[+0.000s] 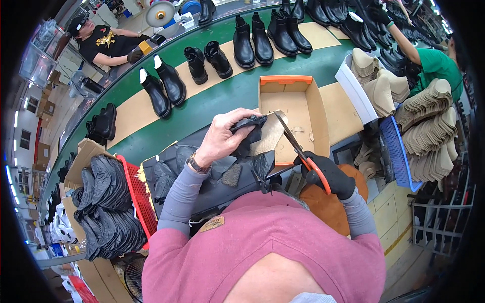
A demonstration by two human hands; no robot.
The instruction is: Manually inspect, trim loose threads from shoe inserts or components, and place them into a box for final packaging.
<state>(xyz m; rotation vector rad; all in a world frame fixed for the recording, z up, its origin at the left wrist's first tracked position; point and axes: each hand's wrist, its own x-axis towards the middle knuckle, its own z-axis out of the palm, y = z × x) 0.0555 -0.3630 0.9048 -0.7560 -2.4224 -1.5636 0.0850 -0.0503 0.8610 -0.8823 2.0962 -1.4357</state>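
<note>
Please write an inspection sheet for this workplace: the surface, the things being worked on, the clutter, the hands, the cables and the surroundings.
Surface: green conveyor belt with tan mats; dark bench just below it.
Job's things: tan insole piece with black material, held up; orange-handled scissors, blades open at its edge.
Clutter: open cardboard box with scraps; red basket beside black bagged pieces; blue basket; stacked tan insoles.
Hands: left hand bare, gripping the piece; right hand in a black glove, holding the scissors.
Cables: nothing seen.
Surroundings: pairs of black boots on the belt; two other people at work, one at each side.
</note>
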